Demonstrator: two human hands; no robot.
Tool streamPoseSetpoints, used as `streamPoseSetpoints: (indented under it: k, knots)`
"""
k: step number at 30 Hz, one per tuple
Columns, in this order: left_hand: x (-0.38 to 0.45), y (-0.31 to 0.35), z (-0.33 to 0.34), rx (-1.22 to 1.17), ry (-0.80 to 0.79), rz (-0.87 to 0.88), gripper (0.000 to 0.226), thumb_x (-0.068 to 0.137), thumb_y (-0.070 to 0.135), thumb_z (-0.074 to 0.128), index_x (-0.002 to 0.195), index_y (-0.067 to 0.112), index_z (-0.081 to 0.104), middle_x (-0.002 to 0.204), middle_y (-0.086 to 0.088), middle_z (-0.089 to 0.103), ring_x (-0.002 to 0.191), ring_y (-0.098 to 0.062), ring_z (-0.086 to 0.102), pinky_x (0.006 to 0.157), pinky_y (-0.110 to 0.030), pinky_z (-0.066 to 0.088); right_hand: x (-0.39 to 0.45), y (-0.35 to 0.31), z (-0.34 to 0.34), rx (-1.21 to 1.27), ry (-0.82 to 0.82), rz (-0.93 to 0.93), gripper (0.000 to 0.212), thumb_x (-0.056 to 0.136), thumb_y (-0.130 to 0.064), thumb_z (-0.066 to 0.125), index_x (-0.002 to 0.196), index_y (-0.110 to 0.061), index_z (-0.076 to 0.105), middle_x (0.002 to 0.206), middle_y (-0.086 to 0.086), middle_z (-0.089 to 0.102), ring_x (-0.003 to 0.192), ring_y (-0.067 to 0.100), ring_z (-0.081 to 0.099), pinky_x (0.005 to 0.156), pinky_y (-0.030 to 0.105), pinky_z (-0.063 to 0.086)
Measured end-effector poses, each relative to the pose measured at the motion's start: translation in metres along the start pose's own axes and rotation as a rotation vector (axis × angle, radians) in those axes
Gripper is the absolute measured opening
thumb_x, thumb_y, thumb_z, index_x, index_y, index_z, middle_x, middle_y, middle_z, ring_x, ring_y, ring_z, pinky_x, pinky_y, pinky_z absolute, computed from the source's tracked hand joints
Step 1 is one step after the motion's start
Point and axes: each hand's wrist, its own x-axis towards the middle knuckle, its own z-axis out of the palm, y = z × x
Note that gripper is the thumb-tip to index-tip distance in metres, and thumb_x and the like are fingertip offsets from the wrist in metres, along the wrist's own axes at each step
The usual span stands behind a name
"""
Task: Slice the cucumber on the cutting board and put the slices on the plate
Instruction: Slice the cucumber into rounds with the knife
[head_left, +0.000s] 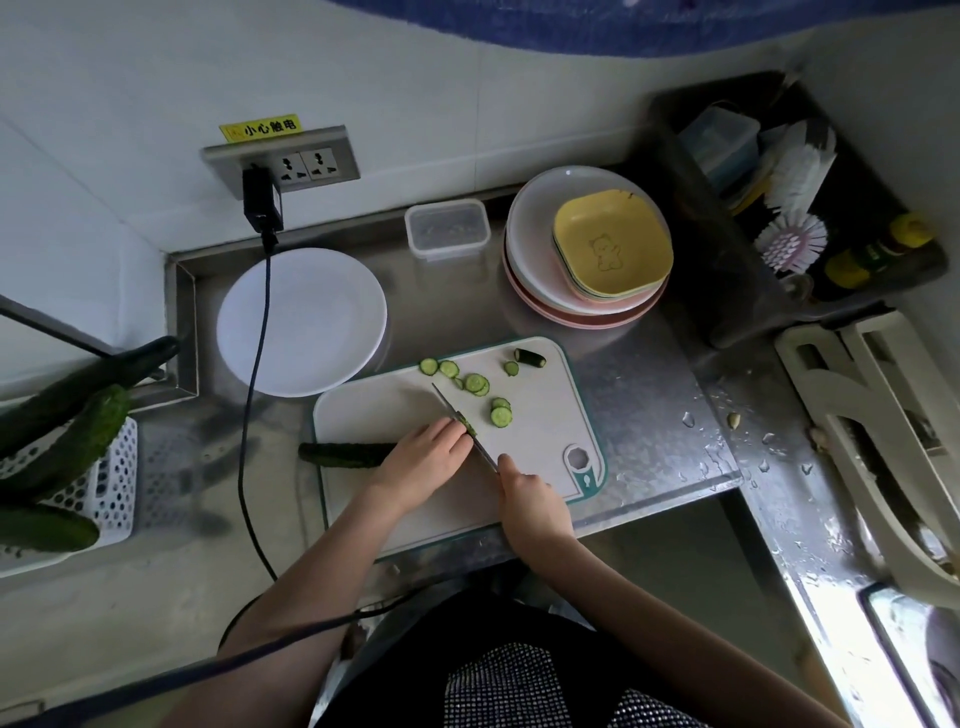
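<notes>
1. We see the board (395, 410) at the counter's (649, 395) front edge, slices (475, 383) scattered on its far half.
2. The cucumber (345, 453) lies across the board's left edge, under our left hand (423, 454).
3. Our right hand (530, 499) holds the knife (454, 413) just right of it.
4. The plate (301, 322) sits behind the board, left; the dish stack (587, 249) behind, right.

Left hand (423, 454) steadies cucumber (347, 454); right hand (530, 501) holds knife (462, 434) on board (540, 431).

Knife handle (511, 480) hidden in R fist.
</notes>
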Motion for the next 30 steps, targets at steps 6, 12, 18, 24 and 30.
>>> streamPoseSetpoints:
  k: [6,12,18,24,30]
  knots:
    - [0.003,0.000,0.000,0.023,0.012,0.001,0.035,0.046,-0.001,0.082,0.073,0.010,0.063,0.076,-0.005,0.059,0.073,-0.022,0.059,0.050,-0.029,0.049,-0.001,-0.004,-0.005,0.017,0.063,-0.051,0.015,0.103,-0.022,0.031,0.111,-0.011,0.037,0.093,0.017,0.065,0.083,0.037,0.062,0.064,0.040,0.046]
    - [0.000,-0.005,0.007,0.025,0.022,0.025,0.043,0.048,0.005,0.086,0.088,0.007,0.071,0.081,-0.007,0.064,0.076,-0.022,0.062,0.050,-0.029,0.050,-0.010,-0.010,-0.010,0.044,0.123,-0.095,0.022,0.104,-0.027,0.028,0.111,-0.010,0.039,0.090,0.019,0.066,0.079,0.039,0.062,0.058,0.037,0.042]
    - [-0.002,-0.006,0.001,0.059,0.034,0.067,0.040,0.047,0.006,0.086,0.084,0.009,0.072,0.080,-0.005,0.065,0.075,-0.021,0.063,0.050,-0.027,0.050,-0.010,-0.012,-0.008,0.038,0.122,-0.098,0.022,0.104,-0.027,0.028,0.110,-0.009,0.039,0.090,0.019,0.065,0.079,0.039,0.062,0.057,0.036,0.039]
    - [-0.003,-0.008,0.004,0.055,-0.004,0.058,0.038,0.049,0.000,0.083,0.082,0.009,0.067,0.079,-0.007,0.060,0.076,-0.024,0.060,0.054,-0.030,0.054,-0.008,-0.013,-0.007,0.047,0.093,-0.085,0.022,0.104,-0.027,0.028,0.109,-0.009,0.038,0.093,0.020,0.065,0.083,0.040,0.061,0.061,0.037,0.039]
    - [-0.004,-0.007,-0.003,0.016,-0.024,0.039,0.039,0.046,-0.005,0.080,0.078,0.008,0.062,0.076,-0.007,0.058,0.073,-0.025,0.060,0.047,-0.030,0.051,-0.004,-0.013,-0.002,0.019,0.055,-0.053,0.015,0.103,-0.019,0.030,0.111,-0.010,0.037,0.095,0.019,0.065,0.085,0.038,0.062,0.063,0.038,0.040]
